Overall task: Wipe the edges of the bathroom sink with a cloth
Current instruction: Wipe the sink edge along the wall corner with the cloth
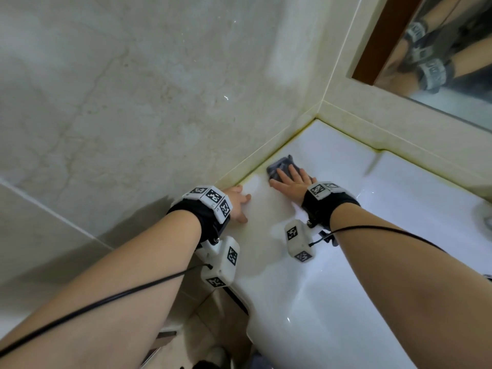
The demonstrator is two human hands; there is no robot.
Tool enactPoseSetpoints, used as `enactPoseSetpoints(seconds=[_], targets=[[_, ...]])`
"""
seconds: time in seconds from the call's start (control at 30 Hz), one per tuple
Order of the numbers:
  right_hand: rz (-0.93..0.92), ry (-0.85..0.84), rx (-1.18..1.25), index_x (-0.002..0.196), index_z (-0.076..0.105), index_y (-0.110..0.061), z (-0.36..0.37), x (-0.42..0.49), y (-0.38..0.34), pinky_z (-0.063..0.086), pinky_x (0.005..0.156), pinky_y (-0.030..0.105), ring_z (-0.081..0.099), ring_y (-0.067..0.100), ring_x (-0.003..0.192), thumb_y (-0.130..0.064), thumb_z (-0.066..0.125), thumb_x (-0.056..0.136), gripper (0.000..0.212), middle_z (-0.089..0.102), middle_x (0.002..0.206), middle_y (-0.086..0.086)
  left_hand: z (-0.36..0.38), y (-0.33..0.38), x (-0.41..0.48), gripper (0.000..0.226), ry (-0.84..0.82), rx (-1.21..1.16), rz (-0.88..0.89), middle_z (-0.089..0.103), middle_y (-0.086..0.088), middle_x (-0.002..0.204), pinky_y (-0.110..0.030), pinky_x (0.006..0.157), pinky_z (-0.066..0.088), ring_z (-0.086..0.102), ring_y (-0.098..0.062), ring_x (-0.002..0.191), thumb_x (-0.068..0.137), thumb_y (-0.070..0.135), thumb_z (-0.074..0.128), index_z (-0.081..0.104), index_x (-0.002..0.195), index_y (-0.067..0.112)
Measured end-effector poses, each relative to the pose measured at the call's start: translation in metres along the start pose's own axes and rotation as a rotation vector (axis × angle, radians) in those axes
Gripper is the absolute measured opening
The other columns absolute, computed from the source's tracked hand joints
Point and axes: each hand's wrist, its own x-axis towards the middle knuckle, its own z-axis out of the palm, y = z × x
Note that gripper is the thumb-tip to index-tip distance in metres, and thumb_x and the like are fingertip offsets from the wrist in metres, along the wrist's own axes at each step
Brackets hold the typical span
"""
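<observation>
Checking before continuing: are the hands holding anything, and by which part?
Nothing is gripped. The right hand presses flat on the grey cloth at its near end; the left hand rests bare on the sink rim.

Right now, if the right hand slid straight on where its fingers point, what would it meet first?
Likely the tiled side wall, just past the grey cloth under the right hand; depth is slightly unclear.
</observation>
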Motion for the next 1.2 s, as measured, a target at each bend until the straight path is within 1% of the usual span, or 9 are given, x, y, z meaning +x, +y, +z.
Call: enactPoseSetpoints(seconds=[0.17, 0.3, 0.47, 0.6, 0.77, 0.9, 1.03, 1.1, 1.2], targets=[[0.055, 0.045, 0.054, 0.144, -0.002, -0.041, 0.009, 0.001, -0.018, -0.008, 0.115, 0.044, -0.017, 0.023, 0.143, -0.069, 0.022, 0.085, 0.07, -0.018, 0.156, -0.005, 0.001, -0.002, -0.002, 0.074, -0.005, -0.014, 0.007, -0.005, -0.002, 0.16, -0.026, 0.116, 0.016, 0.005, -0.018, 0.148, 0.092, 0.031, 0.056, 0.012, 0.152, 0.022], [-0.026, 0.01, -0.002, 0.143, -0.002, -0.045, 0.025, 0.006, -0.047, -0.009, 0.114, 0.046, -0.018, 0.023, 0.143, -0.074, 0.019, 0.082, 0.072, -0.019, 0.155, -0.007, 0.0, -0.002, -0.002, 0.074, 0.004, -0.004, 0.016, -0.004, -0.004, 0.16, -0.025, 0.116, 0.015, 0.003, -0.018, 0.148, 0.092, 0.031, 0.056, 0.015, 0.151, 0.015], [-0.06, -0.024, -0.024, 0.144, 0.003, -0.045, 0.018, 0.002, -0.033, -0.009, 0.114, 0.047, -0.019, 0.024, 0.143, -0.067, 0.021, 0.086, 0.065, -0.02, 0.155, -0.006, 0.003, -0.006, -0.005, 0.075, -0.018, -0.015, 0.018, -0.005, -0.003, 0.16, -0.027, 0.116, 0.016, 0.005, -0.019, 0.148, 0.092, 0.03, 0.056, 0.012, 0.152, 0.02], [0.004, 0.012, 0.029, 0.145, 0.003, -0.041, 0.01, -0.007, -0.005, -0.008, 0.116, 0.049, -0.019, 0.025, 0.143, -0.062, 0.022, 0.089, 0.063, -0.018, 0.156, -0.005, 0.006, -0.011, -0.008, 0.076, -0.022, -0.046, 0.028, -0.006, -0.005, 0.16, -0.027, 0.116, 0.015, 0.005, -0.02, 0.148, 0.092, 0.028, 0.057, 0.011, 0.152, 0.02], [0.129, 0.051, 0.141, 0.144, -0.001, -0.042, 0.012, -0.011, -0.014, -0.008, 0.115, 0.045, -0.016, 0.022, 0.143, -0.071, 0.022, 0.084, 0.071, -0.017, 0.156, -0.006, 0.009, -0.014, -0.009, 0.078, -0.016, -0.059, 0.034, -0.006, -0.006, 0.16, -0.026, 0.116, 0.015, 0.006, -0.02, 0.148, 0.091, 0.026, 0.059, 0.011, 0.152, 0.018], [0.043, 0.035, 0.059, 0.144, -0.003, -0.043, 0.026, -0.008, -0.045, -0.009, 0.114, 0.045, -0.018, 0.022, 0.143, -0.072, 0.021, 0.083, 0.071, -0.02, 0.155, -0.007, 0.007, -0.014, -0.008, 0.078, -0.027, 0.005, 0.037, -0.006, -0.007, 0.16, -0.03, 0.118, 0.018, 0.007, -0.022, 0.148, 0.091, 0.03, 0.058, 0.009, 0.151, 0.015], [-0.053, -0.007, -0.059, 0.144, 0.004, -0.046, 0.03, -0.009, -0.05, -0.009, 0.113, 0.048, -0.02, 0.025, 0.142, -0.067, 0.022, 0.086, 0.064, -0.021, 0.155, -0.006, 0.005, -0.01, -0.007, 0.08, -0.047, 0.097, 0.037, -0.008, -0.01, 0.159, -0.035, 0.119, 0.017, 0.007, -0.026, 0.147, 0.092, 0.034, 0.055, 0.006, 0.152, 0.013], [-0.046, -0.011, 0.018, 0.143, 0.006, -0.046, 0.026, -0.013, -0.038, -0.009, 0.113, 0.046, -0.019, 0.024, 0.142, -0.065, 0.024, 0.087, 0.062, -0.02, 0.155, -0.007, 0.005, -0.009, -0.008, 0.081, -0.055, 0.129, 0.029, -0.009, -0.011, 0.159, -0.037, 0.119, 0.017, 0.006, -0.027, 0.147, 0.092, 0.037, 0.054, 0.005, 0.152, 0.015], [0.058, 0.04, 0.176, 0.144, 0.005, -0.044, 0.023, -0.024, -0.014, -0.01, 0.114, 0.043, -0.018, 0.02, 0.143, -0.063, 0.025, 0.088, 0.062, -0.016, 0.156, -0.008, 0.006, -0.007, -0.01, 0.081, -0.046, 0.16, 0.032, -0.006, -0.014, 0.159, -0.041, 0.118, 0.02, 0.012, -0.03, 0.146, 0.091, 0.038, 0.055, 0.008, 0.152, 0.013]])
